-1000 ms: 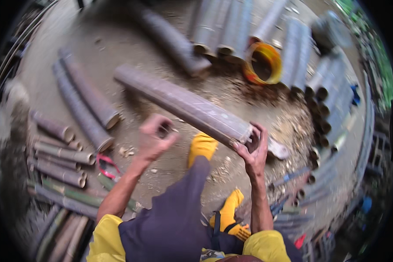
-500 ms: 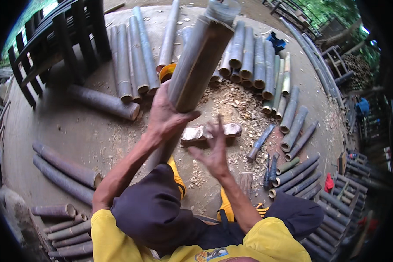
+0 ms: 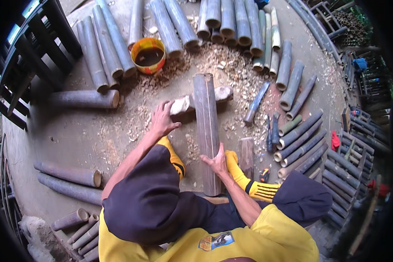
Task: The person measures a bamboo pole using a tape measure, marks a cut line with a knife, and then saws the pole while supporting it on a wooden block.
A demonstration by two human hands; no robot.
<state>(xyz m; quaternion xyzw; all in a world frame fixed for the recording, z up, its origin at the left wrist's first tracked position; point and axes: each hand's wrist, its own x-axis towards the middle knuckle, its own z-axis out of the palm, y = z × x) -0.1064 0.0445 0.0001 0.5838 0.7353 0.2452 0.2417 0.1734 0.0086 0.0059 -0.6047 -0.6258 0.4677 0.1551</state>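
A grey-brown bamboo tube (image 3: 205, 118) lies lengthwise in front of me. Its far part crosses over a rough, pale-topped wood block (image 3: 223, 94), and its near end reaches my lap. My right hand (image 3: 217, 162) grips the tube's lower half from the right side, thumb laid across the top. Beside the block's left end, my left hand (image 3: 162, 121) hovers with its fingers apart, holding nothing and clear of the tube. The block's middle is hidden under the tube.
Beyond the block, bamboo tubes (image 3: 227, 19) lie in rows among wood chips (image 3: 231, 61). A yellow-red tub (image 3: 148, 70) of dark liquid stands far left. Short dark-handled tools (image 3: 273, 129) and more tubes (image 3: 299, 131) lie right; two tubes (image 3: 70, 185) rest left.
The bamboo tube has come down from a raised, tilted hold onto the wood block. My left hand has let go of it, and my right hand, open before, now grips it.
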